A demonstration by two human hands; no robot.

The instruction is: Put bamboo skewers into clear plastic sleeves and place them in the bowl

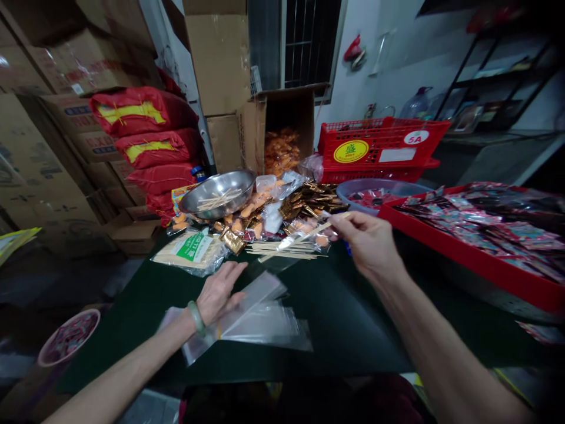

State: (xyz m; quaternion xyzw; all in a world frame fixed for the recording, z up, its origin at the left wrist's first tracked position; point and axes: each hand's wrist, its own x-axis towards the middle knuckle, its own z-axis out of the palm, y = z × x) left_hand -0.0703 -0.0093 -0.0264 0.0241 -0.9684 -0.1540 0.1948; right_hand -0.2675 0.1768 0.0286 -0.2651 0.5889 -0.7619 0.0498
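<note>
Background: one barred window (309, 47), stacked cartons (220, 59) and at least four red sacks (132, 112) in one pile.
Table: one dark green top (339, 335).
Right hand (371, 241): nearly closed, thumb and fingers pinching one thin wooden stick (309, 234), raised aslant above the loose sticks (300, 253), too many to count.
Left hand (218, 291): partly open, palm down over one fanned bundle of clear sleeves (269, 321); whether it grips any, I cannot tell. One pale green bangle (195, 318) circles its wrist.
Steel bowl: one, tilted, sticks inside (219, 200).
Stick pack: one, green-labelled (189, 247), just beside the loose sticks.
Wrappers: one mixed heap, gold packets (309, 200) and orange pieces, probably wrapped snacks.
Open carton: one, orange packets inside (281, 153).
Right side: one red tray (441, 253) of sachets, one clear basin (415, 188).
Floor, left: one round tub (43, 356) of sachets.
</note>
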